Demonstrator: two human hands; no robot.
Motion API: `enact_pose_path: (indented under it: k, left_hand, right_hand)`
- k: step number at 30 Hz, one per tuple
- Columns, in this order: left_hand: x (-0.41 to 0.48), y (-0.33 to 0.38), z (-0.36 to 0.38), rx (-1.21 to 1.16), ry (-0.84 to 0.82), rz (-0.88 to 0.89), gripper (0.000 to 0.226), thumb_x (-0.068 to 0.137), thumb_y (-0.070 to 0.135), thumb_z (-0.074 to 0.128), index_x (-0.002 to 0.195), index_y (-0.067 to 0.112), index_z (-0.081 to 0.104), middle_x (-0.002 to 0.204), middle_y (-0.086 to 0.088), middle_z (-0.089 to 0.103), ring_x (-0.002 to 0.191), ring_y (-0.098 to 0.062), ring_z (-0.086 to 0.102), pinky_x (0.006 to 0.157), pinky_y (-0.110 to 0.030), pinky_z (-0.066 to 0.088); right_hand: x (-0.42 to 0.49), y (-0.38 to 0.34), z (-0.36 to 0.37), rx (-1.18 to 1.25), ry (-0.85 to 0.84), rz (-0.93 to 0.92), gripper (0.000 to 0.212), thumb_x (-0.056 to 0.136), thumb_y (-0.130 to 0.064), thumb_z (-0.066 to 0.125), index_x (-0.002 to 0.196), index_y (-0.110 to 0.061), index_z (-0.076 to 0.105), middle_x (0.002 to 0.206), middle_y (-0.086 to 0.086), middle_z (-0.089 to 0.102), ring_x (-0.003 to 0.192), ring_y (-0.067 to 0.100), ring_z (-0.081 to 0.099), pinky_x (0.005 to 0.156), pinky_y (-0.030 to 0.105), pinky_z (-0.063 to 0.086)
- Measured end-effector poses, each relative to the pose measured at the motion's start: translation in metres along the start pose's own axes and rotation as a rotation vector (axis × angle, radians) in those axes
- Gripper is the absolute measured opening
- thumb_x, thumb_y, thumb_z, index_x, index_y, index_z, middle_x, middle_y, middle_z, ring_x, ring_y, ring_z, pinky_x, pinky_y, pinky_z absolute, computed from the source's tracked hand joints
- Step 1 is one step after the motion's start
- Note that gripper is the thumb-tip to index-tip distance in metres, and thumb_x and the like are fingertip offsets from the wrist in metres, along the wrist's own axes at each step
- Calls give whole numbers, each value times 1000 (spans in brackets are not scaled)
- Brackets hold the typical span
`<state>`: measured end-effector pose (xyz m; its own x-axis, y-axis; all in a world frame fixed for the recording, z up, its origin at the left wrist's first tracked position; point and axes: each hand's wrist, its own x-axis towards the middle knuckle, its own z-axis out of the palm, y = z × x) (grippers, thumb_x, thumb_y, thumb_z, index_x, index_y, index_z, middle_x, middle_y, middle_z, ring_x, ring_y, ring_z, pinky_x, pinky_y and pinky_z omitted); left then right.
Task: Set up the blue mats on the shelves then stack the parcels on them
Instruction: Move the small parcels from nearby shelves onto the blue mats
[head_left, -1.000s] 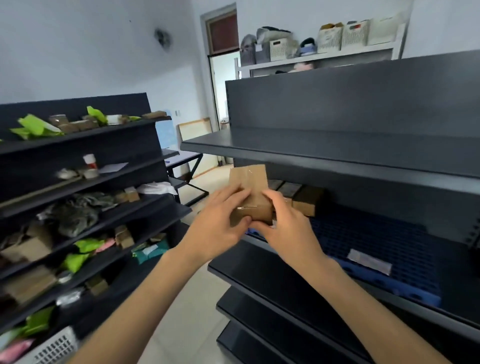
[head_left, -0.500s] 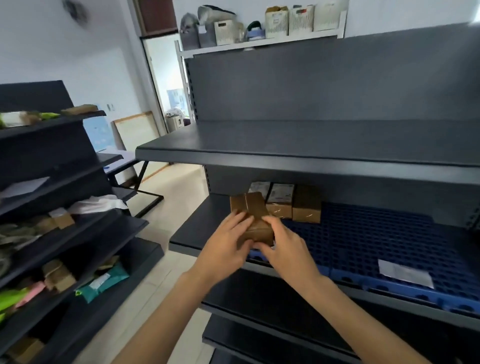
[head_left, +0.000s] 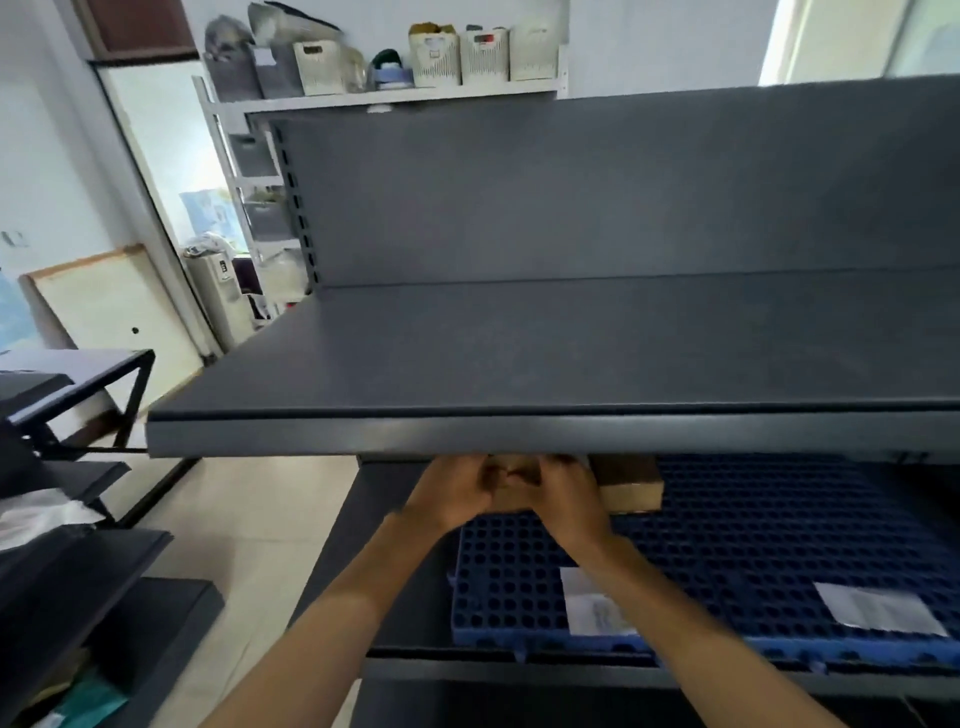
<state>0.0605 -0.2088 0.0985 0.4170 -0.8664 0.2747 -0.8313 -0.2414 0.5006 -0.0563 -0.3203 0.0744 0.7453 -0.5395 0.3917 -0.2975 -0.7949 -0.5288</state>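
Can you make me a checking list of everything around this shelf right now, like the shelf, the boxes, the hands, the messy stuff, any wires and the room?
Surface: dark shelf on top, bare; blue mat lies on the shelf below.
Job's things: brown parcel at the back left of the mat, held in both hands; another parcel just to its right. Upper shelf hides their tops.
Clutter: two white paper labels on the mat.
Grippers: left hand and right hand close on the parcel.
Cables: nothing seen.
Surroundings: white baskets on a high wall shelf, doorway at left, another dark rack at far left.
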Motion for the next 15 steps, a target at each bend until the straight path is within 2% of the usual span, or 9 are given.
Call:
enact_pose_path:
  k: [2,4,7,8,10,11,13,14,15]
  left_hand:
    - [5,-10,3,-109,-6,32,31,82,36,49,78,6,52,66,-16,50,63,-17,53,55,-37,47]
    - [8,-24,5,-158,20,55,35,84,40,48,68,9,46,59,-5,47,58,-5,45,55,-24,39]
    - [19,-38,7,-320,-70,-42,36,95,23,55,64,8,43,61,-12,42,71,-15,44,69,-42,45]
    - [21,-38,5,-232,-163,-73,35,98,27,51,65,20,42,63,-4,36,80,-18,40,76,-44,39]
    - [22,-33,4,32,-336,-43,32,100,44,37,70,42,27,73,19,18,85,-5,32,85,-32,22]
    - [20,-23,2,16,-386,-38,29,100,47,36,72,45,28,74,21,20,78,4,30,87,-26,21]
    - [14,2,2,-7,-183,112,24,96,45,47,77,33,52,71,15,45,65,0,42,76,-18,38]
    - [10,20,7,42,-98,217,23,95,42,52,89,22,62,77,2,60,71,-8,55,73,-24,48]
    - [9,39,14,42,-83,307,26,94,36,55,108,16,63,95,-7,67,87,-20,62,79,-34,53]
  right_hand:
    - [3,-1,5,-139,6,54,42,89,-47,61,110,-10,60,96,11,71,87,23,68,73,40,55]
    - [5,-5,10,-207,15,113,43,88,-48,61,108,-11,63,98,11,71,91,26,68,75,41,55]
    - [5,-14,9,-197,-32,177,23,90,-39,61,91,-17,64,92,9,70,89,27,66,75,43,53]
    - [5,-17,7,-197,-47,213,21,92,-37,59,91,-16,64,91,9,69,87,28,64,75,44,53]
    - [-1,-19,-1,-211,-23,259,23,93,-35,60,99,-13,64,90,11,67,84,29,63,72,43,51]
    - [-8,-18,-6,-221,17,259,27,91,-36,62,104,-12,64,90,12,67,82,29,63,68,42,51]
    - [-30,-15,-17,-239,108,252,43,88,-35,68,122,-11,57,101,14,66,83,30,65,57,38,48]
    - [-44,-12,-23,-252,142,257,53,87,-32,69,132,-13,49,113,13,64,91,30,65,54,34,44]
    - [-59,-8,-31,-272,169,273,61,88,-30,68,141,-17,40,127,10,59,106,29,63,54,30,41]
